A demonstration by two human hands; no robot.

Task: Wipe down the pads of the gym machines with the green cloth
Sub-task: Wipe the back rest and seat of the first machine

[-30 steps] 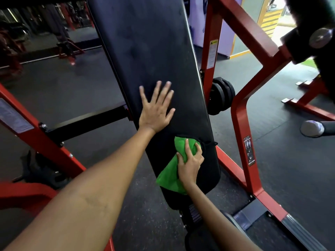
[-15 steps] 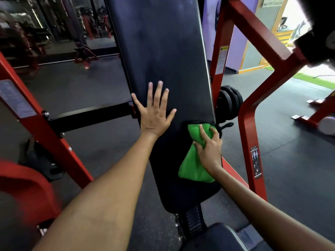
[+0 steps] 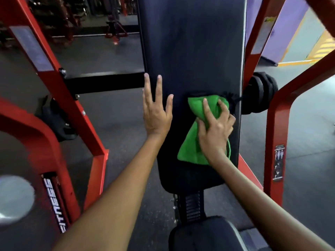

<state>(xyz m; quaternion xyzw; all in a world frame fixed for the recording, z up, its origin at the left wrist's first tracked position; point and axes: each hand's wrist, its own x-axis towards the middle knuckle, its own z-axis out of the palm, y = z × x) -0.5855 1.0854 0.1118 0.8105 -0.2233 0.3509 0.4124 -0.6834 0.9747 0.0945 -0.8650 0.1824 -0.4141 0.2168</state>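
Against the lower right part of the black back pad (image 3: 192,51), the right hand (image 3: 215,131) pressed the green cloth (image 3: 190,149), and the main risk I judged from that hold was the cloth slipping loose. It was bunched rather than spread flat, with a long tail hanging below the palm, so a quick stroke could have dragged only a narrow strip across the pad and left patches untouched. The tail could also have caught on the pad's right edge, where a dark cord or strap, too blurred to identify, lay just beyond the fingertips (image 3: 205,105). Much of the pad above the hand looked unwiped, though that was hard to confirm from its dull sheen. A seat cushion (image 3: 208,234) sat below the wrist, apart from the cloth. As for the grip, the right hand's fingers were curled over the top fold of the cloth, closing it into the palm while pushing it onto the pad. The left hand (image 3: 155,115) held nothing: its fingers were straight and spread, resting flat on the pad's left edge beside the cloth, seemingly to brace. Red frame bars (image 3: 273,127) stood outside both hands.
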